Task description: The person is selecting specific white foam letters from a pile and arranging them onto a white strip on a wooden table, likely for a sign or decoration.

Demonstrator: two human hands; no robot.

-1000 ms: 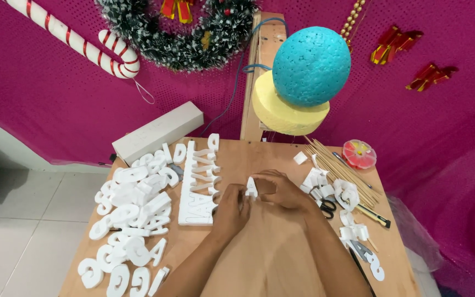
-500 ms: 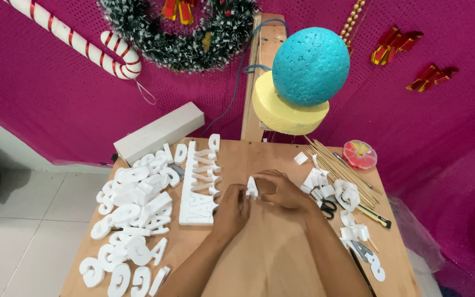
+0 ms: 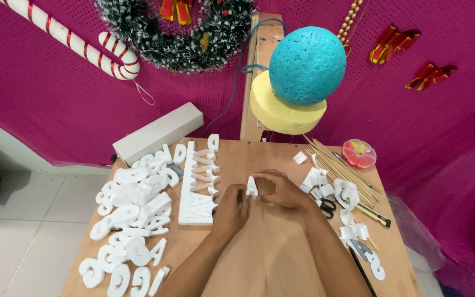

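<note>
I am pinching a small white foam piece [image 3: 252, 187] with the fingers of my right hand [image 3: 281, 190], standing it up so I can see it. My left hand [image 3: 231, 208] is curling beside it, touching its near edge to steady it. It sits mid-table [image 3: 281, 264]. Left is one white cut-out strip [image 3: 196, 190], then one pile of foam letters [image 3: 133, 214], too many to count. Right is one pair of scissors [image 3: 325, 204].
</note>
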